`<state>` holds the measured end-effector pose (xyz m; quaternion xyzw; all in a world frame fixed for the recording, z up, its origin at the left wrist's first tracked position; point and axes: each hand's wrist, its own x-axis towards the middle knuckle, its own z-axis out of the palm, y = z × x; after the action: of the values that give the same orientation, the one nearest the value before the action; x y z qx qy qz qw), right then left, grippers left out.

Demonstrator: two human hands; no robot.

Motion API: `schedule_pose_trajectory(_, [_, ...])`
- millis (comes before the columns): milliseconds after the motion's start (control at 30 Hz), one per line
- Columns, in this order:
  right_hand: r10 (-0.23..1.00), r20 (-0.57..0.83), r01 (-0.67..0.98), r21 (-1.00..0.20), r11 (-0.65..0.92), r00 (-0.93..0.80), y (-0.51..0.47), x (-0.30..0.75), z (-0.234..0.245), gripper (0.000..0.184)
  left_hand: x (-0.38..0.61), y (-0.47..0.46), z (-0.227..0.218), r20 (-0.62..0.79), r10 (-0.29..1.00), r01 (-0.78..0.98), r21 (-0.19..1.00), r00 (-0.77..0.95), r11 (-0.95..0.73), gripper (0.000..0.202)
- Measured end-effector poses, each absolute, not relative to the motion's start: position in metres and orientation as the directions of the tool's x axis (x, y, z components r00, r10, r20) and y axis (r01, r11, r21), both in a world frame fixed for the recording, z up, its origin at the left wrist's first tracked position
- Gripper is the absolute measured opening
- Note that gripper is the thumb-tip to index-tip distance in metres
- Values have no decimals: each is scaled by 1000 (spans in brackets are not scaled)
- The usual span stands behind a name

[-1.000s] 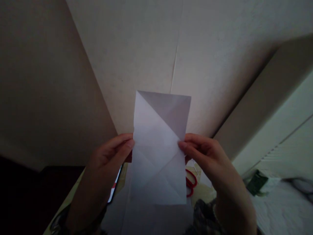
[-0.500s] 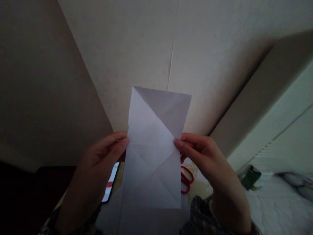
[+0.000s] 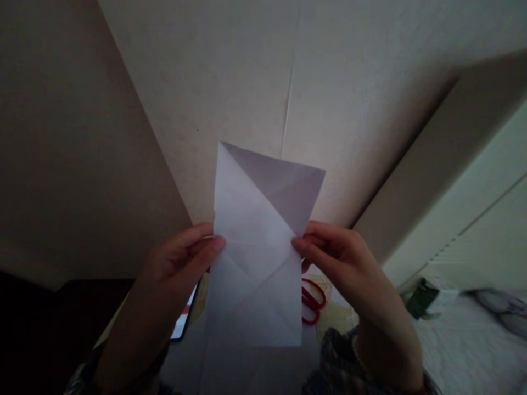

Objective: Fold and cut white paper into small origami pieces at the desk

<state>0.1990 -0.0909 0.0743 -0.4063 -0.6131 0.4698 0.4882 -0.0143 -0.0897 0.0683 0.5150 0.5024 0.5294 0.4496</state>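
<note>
I hold a white sheet of paper [image 3: 259, 247] upright in front of me, creased with diagonal folds that cross near its middle. My left hand [image 3: 181, 260] pinches its left edge between thumb and fingers. My right hand [image 3: 333, 255] pinches the right edge at about the same height. The top of the sheet leans a little, with its right corner lower than the left. The sheet's lower edge hangs free above the table.
Red-handled scissors [image 3: 313, 302] lie on the yellowish table behind the paper. A phone [image 3: 183, 321] with a lit screen lies under my left wrist. A beige wall fills the background. A bed with white bedding [image 3: 465, 340] and a dark green item [image 3: 418, 299] lies at the right.
Both hands have pressed slightly inward on the sheet's edges, and its top right corner has dropped, tilting the top edge. The view has shifted a little.
</note>
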Motion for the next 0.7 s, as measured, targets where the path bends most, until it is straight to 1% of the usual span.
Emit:
schedule_pose_trajectory(133, [950, 238, 58, -965, 254, -203, -93, 200, 75, 15, -16, -88, 66, 110, 993, 70, 992, -51, -107, 12])
schedule_pose_trajectory(267, [942, 274, 50, -956, 288, -196, -95, 202, 76, 14, -15, -89, 67, 77, 997, 39, 996, -31, -76, 12])
schedule_pose_trajectory(367, [937, 297, 89, -944, 317, -181, -95, 203, 77, 18, -15, -91, 68, 55, 998, 13, 998, -34, -55, 16])
schedule_pose_trajectory(433, [935, 315, 105, -937, 334, -166, -95, 203, 76, 20, -16, -92, 67, 44, 997, -3, 999, -66, -44, 16])
schedule_pose_trajectory(533, [932, 323, 111, -933, 342, -164, -96, 203, 75, 11, -16, -92, 66, 14, 996, -33, 999, -92, -17, 11])
schedule_pose_trajectory(600, [927, 327, 126, -928, 352, -183, -96, 204, 75, 14, -14, -91, 67, 11, 996, -53, 998, -88, -16, 9])
schedule_pose_trajectory(700, [908, 363, 116, -913, 391, -208, -97, 205, 77, 20, -12, -88, 74, 26, 997, -5, 1000, -78, -26, 12])
